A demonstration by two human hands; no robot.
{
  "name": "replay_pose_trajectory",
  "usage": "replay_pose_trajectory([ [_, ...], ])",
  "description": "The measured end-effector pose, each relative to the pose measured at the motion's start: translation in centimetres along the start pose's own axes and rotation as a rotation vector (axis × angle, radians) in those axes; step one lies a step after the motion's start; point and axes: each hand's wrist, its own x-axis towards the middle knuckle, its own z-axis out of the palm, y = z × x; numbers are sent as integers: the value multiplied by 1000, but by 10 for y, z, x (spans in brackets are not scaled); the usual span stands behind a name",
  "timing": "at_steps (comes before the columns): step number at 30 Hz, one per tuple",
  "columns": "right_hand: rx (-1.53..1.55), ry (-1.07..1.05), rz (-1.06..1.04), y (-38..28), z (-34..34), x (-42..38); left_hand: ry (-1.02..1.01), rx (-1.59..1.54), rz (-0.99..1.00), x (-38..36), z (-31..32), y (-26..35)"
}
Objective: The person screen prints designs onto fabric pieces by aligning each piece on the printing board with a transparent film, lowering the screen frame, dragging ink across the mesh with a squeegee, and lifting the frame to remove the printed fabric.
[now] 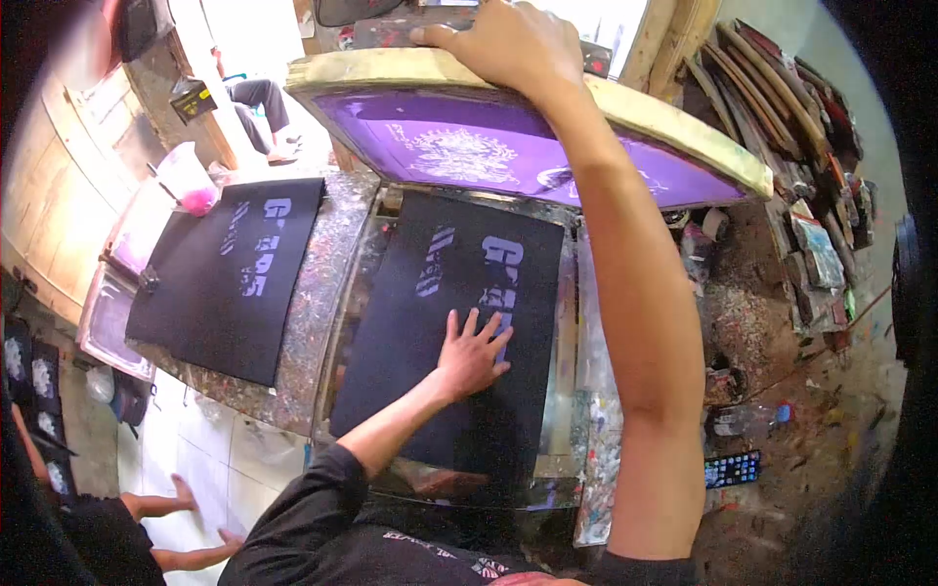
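Observation:
My right hand (523, 49) is wrapped over the upper edge of a wooden-framed printing screen (357, 122), which stands tilted up at the back of the table. Its purple mesh bears a pale ornate design. Below it lies a flat black panel (391, 352) with pale block lettering, partly broken up. My left hand (471, 359) rests on this panel with fingers spread, covering part of the lettering. A second black panel (195, 313) with similar lettering lies to the left.
Stained tabletop (327, 254) runs between the panels. A clear container with pink contents (198, 200) stands back left. At right are a phone (733, 470), a plastic bottle (752, 420) and stacked wooden pieces (767, 93). Another person's hands (184, 491) show lower left; someone's legs (262, 107) are in the doorway.

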Motion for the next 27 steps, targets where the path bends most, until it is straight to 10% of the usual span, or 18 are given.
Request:
replay_pose_trajectory([
  [5, -31, -50, 20, -5, -2, -7, 333, -471, 625, 66, 46, 127],
  [13, -36, -67, 45, 0, -6, 5, 243, -62, -40, -38, 21, -32],
  [27, -41, -120, 88, -11, -17, 12, 190, -65, -83, -60, 22, -61],
])
